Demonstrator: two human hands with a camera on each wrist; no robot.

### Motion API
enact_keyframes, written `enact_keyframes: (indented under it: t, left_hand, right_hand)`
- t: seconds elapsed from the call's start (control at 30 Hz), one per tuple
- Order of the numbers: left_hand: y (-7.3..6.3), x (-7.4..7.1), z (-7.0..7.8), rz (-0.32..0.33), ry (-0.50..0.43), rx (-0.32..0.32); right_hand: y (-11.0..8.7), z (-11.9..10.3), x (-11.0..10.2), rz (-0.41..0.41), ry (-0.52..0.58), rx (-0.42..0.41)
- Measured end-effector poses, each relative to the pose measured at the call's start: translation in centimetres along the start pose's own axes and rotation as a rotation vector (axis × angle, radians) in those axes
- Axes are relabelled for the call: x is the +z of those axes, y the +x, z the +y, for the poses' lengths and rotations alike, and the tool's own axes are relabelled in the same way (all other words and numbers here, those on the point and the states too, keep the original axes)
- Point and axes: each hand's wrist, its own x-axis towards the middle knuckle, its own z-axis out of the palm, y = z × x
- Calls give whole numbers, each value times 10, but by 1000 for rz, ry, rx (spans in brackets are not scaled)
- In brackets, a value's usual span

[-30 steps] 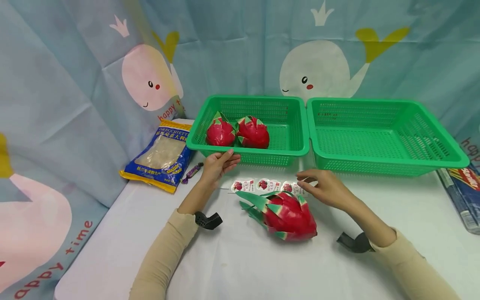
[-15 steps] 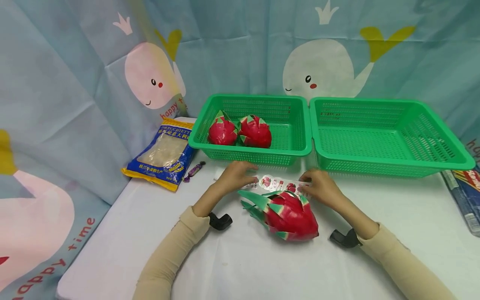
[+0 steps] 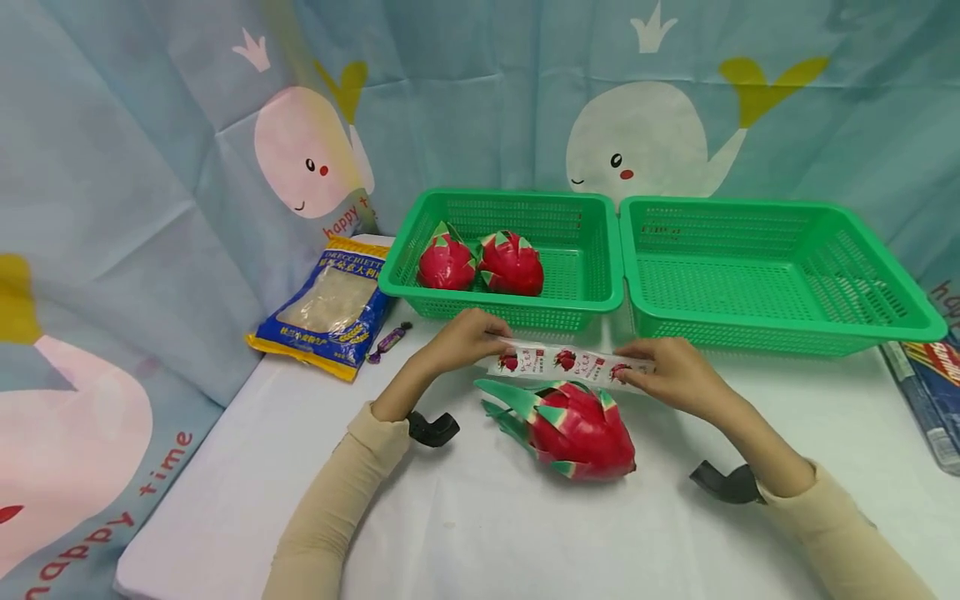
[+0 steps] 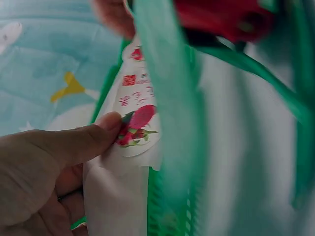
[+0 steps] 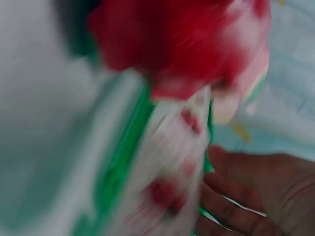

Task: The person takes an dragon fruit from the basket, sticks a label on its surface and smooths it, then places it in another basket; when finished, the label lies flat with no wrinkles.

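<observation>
A white strip of stickers point(image 3: 583, 362) printed with red dragon fruits is stretched between both hands, above the table. My left hand point(image 3: 467, 343) pinches its left end; the left wrist view shows the thumb point(image 4: 106, 125) pressed on the strip beside a printed fruit. At the other end my right hand point(image 3: 678, 375) grips the strip, thumb in front and fingers behind; the right wrist view is blurred. Just nearer to me lies a large red dragon fruit point(image 3: 588, 437) with green leaf tips pointing left. Its leaves cover part of the strip in the left wrist view.
Behind the hands a green basket point(image 3: 517, 312) holds two dragon fruits point(image 3: 512, 265). Beside it stands a second green basket point(image 3: 757, 333). A blue and yellow pasta bag point(image 3: 326, 304) and a purple wrapped candy point(image 3: 390, 342) lie left. Another blue package point(image 3: 926, 408) sits far right.
My left hand has left the basket's front edge and taken the strip's left end. My right hand has taken the right end. The strip has been lifted from the table and tilted towards me.
</observation>
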Motion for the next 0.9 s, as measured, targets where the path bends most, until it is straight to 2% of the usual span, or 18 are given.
enact_keyframes:
  t: [0.07, 0.13, 0.2, 0.3, 0.37, 0.5, 0.63, 0.77, 0.9]
  left_hand:
    - [6, -3, 9, -23, -10, 37]
    - [14, -5, 18, -54, -25, 66]
    - [21, -6, 25, -88, -61, 93]
    - [29, -6, 30, -133, -136, 117]
    - [31, -6, 29, -149, -207, 98]
    - [27, -8, 22, -172, -326, 15]
    - [26, -8, 17, -197, -383, -4]
    - [27, -7, 16, -205, -455, -17]
    - [29, -3, 16, -202, -561, -53]
  right_hand:
    - [5, -12, 0, 62, -52, -85]
    - [15, -23, 2, 110, -41, -170]
    - [25, -32, 6, 122, 14, -234]
    - [36, -36, 14, 87, 139, -267]
    - [38, -35, 17, 75, 207, -251]
    - [37, -29, 22, 83, 283, -227]
    - [36, -26, 24, 79, 310, -246]
    - [36, -24, 24, 100, 328, -305]
    - [39, -22, 26, 155, 354, -416]
